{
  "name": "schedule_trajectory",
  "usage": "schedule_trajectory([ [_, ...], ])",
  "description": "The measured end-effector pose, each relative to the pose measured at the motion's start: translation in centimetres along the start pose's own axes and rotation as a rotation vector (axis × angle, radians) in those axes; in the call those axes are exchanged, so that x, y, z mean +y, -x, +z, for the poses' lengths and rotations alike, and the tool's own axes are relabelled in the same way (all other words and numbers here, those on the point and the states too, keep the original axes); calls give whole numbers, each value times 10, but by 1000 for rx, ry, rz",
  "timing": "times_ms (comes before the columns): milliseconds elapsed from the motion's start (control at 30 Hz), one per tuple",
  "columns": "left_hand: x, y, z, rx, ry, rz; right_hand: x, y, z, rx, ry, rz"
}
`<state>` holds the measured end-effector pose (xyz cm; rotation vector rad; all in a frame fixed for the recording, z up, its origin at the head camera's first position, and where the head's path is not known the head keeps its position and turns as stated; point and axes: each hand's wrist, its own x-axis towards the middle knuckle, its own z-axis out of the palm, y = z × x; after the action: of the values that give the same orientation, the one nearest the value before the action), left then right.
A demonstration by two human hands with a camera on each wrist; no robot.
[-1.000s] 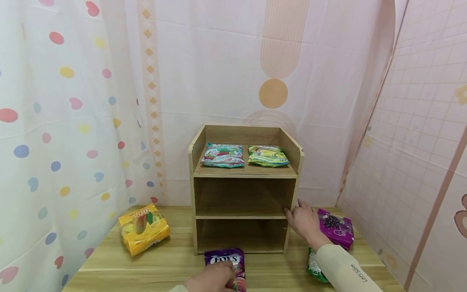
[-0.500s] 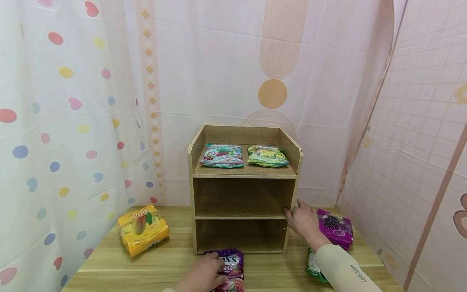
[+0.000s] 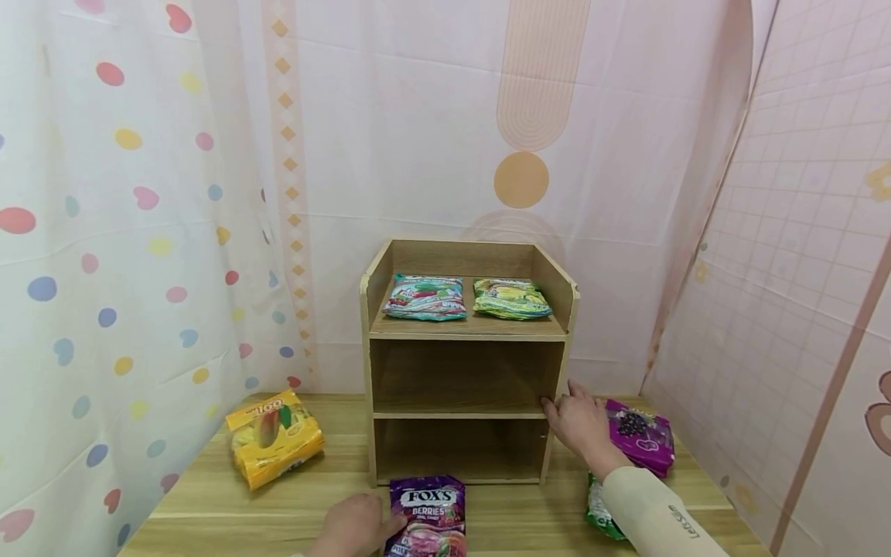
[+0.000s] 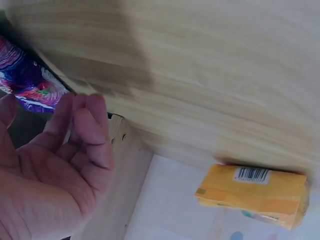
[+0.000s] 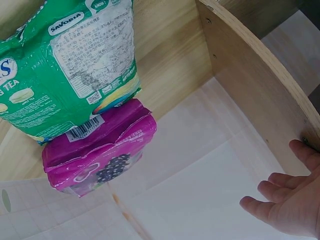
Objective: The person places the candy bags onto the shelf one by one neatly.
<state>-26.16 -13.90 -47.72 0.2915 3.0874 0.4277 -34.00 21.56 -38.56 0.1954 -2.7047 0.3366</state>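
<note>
A purple Fox's Berries candy bag (image 3: pixel 430 514) lies on the table in front of the small wooden shelf (image 3: pixel 468 336). My left hand (image 3: pixel 355 526) is at the bag's left side, its thumb overlapping the bag's edge. In the left wrist view the fingers (image 4: pixel 91 130) are loosely bent with nothing between them. My right hand (image 3: pixel 579 422) rests against the shelf's right side, thumb at the front edge by the middle board. Seen from the right wrist, its fingers (image 5: pixel 265 207) are relaxed and hold nothing.
A teal candy bag (image 3: pixel 425 298) and a yellow-green one (image 3: pixel 511 299) lie on the shelf's top. Left on the table is a yellow mango bag (image 3: pixel 274 437). A purple bag (image 3: pixel 639 435) and a green bag (image 5: pixel 70 70) lie at the right, partly behind my right arm.
My left hand has drawn back left from over the berries bag, uncovering its front. The bag stays in nearly the same place, and the right hand has not moved.
</note>
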Motion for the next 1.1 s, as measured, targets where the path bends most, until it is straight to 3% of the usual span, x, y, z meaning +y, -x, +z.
schedule_trajectory([
  [167, 2, 6, 2, -17, -15, -65, 0, 0, 0, 0, 0, -1],
  [400, 5, 5, 4, -77, 0, -90, 1, 0, 1, 2, 0, -1],
  [733, 7, -1, 8, -117, 59, -54, 1, 0, 0, 3, -1, -4],
  [1100, 4, -3, 5, -101, 172, -10, 2, 0, 2, -1, -13, 5],
])
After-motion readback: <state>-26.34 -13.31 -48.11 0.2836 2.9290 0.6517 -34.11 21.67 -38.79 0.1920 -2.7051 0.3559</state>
